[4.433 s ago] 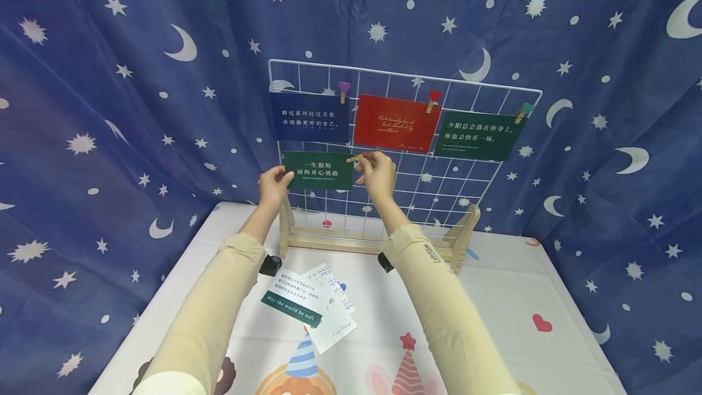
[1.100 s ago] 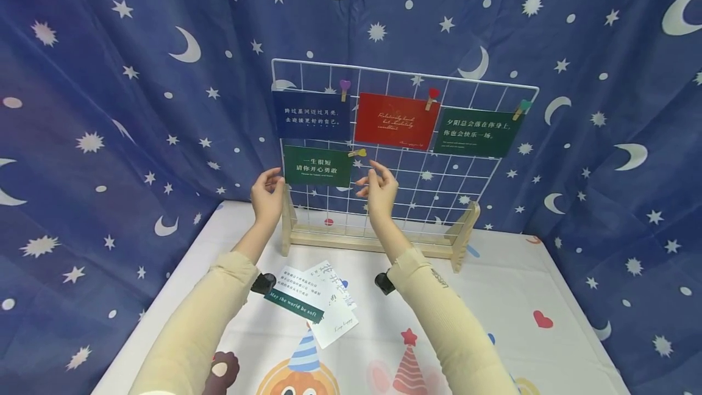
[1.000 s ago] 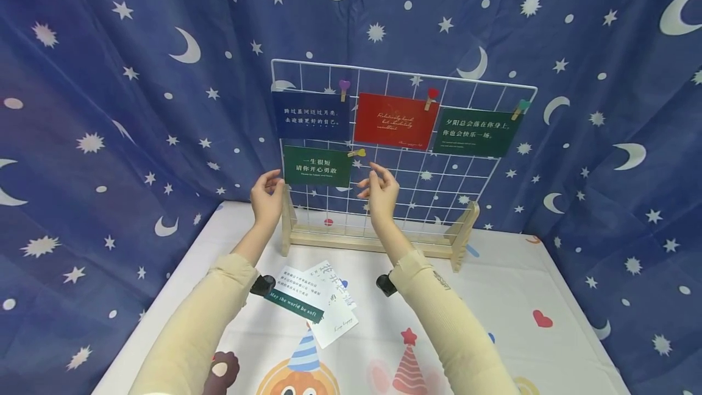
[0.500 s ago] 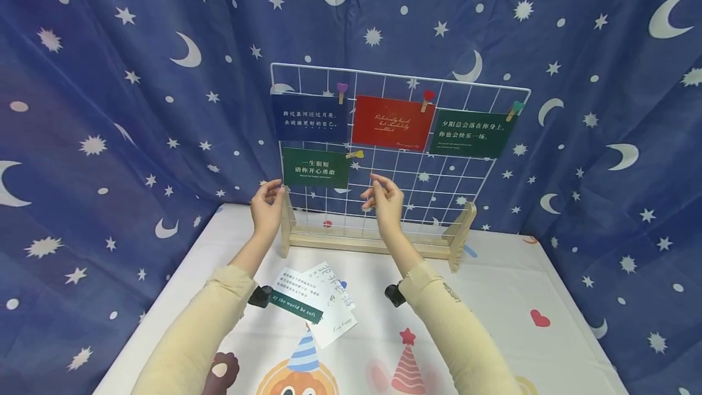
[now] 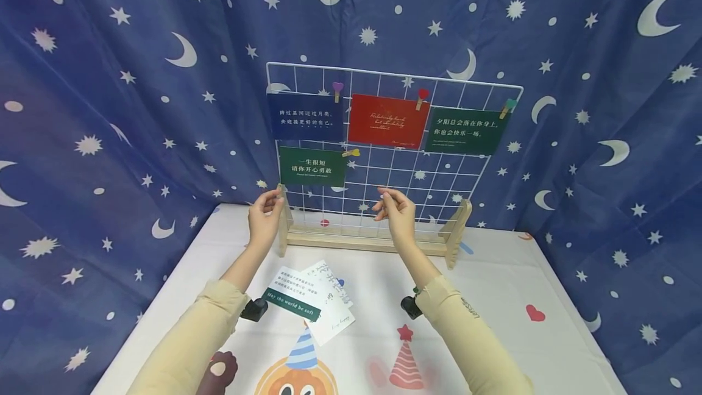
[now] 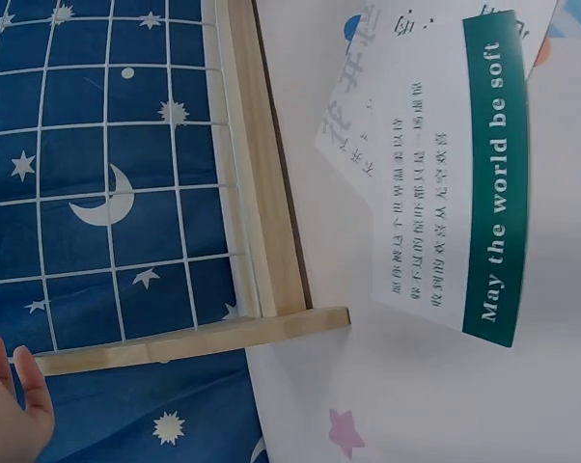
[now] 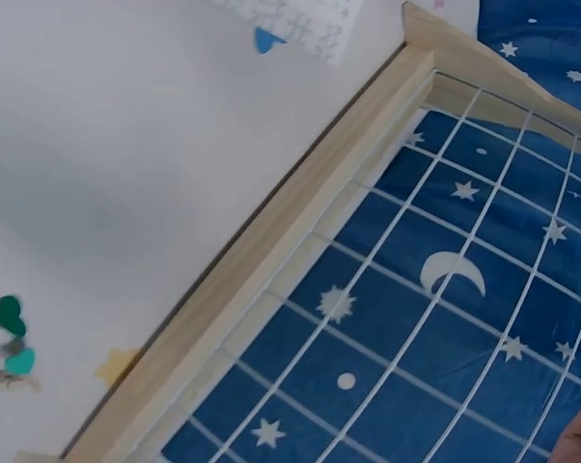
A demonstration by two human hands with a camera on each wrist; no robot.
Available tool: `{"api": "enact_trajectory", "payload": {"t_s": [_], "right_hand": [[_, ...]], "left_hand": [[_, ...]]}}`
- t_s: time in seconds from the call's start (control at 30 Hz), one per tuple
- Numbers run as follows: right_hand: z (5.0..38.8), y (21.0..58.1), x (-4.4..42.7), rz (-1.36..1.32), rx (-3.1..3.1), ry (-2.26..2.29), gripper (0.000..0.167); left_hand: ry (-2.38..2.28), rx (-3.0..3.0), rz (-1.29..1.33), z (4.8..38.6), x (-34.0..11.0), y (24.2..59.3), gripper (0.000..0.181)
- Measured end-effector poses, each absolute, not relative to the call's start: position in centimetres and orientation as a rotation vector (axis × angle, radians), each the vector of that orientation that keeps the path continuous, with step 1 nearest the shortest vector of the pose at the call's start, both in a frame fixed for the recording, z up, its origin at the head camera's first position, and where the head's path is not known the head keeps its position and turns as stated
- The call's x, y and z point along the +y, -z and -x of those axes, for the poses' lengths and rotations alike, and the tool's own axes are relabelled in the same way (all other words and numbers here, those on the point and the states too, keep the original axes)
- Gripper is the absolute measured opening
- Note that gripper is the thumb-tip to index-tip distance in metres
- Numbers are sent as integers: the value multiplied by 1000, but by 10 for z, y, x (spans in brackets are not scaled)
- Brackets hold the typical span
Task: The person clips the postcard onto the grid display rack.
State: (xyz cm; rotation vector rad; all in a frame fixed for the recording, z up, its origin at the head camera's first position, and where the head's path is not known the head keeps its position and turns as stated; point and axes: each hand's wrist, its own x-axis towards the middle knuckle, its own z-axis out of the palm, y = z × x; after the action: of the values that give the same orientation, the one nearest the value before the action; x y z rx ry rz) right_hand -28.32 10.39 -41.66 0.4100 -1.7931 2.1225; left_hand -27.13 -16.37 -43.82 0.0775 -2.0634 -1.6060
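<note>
A white wire grid panel [image 5: 384, 169] stands upright in a wooden base [image 5: 362, 241]. On it hangs a green card [image 5: 314, 167], with a yellow heart clothespin [image 5: 351, 152] at its upper right corner. My left hand [image 5: 264, 217] is just below that card's left side, by the grid's left foot, fingers loosely bent and holding nothing. In front of the grid's lower middle, my right hand [image 5: 400, 215] is raised with relaxed fingers, nothing seen in it. Only fingertips of each hand show in the wrist views.
Above hang a blue card [image 5: 307, 117], a red card [image 5: 388, 120] and another green card [image 5: 465, 131], each with a heart clothespin. Loose cards [image 5: 296, 294] overlap on the white tablecloth [image 5: 482, 322]. Green heart clothespins [image 7: 9, 314] lie on it in the right wrist view.
My left hand has let go of the lower green card, and my right hand has let go of the yellow clothespin. Both hands have dropped lower, the right also moving rightward.
</note>
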Motion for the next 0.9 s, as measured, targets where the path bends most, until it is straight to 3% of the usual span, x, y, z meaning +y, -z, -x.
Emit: {"api": "enact_trajectory", "payload": {"t_s": [0.2,0.5,0.9], "right_hand": [[265,415,122,-428,-1840,-2069,23],[268,440,143,-378,-1895,-2033,26],[254,463,179,-363,-1960,-2001,27]], "left_hand": [[1616,-2108,-37,263,-164,444,27],[1647,-2145,28,232,-155,425,27],[1590,-2259,-14,219,-167,444,25]]}}
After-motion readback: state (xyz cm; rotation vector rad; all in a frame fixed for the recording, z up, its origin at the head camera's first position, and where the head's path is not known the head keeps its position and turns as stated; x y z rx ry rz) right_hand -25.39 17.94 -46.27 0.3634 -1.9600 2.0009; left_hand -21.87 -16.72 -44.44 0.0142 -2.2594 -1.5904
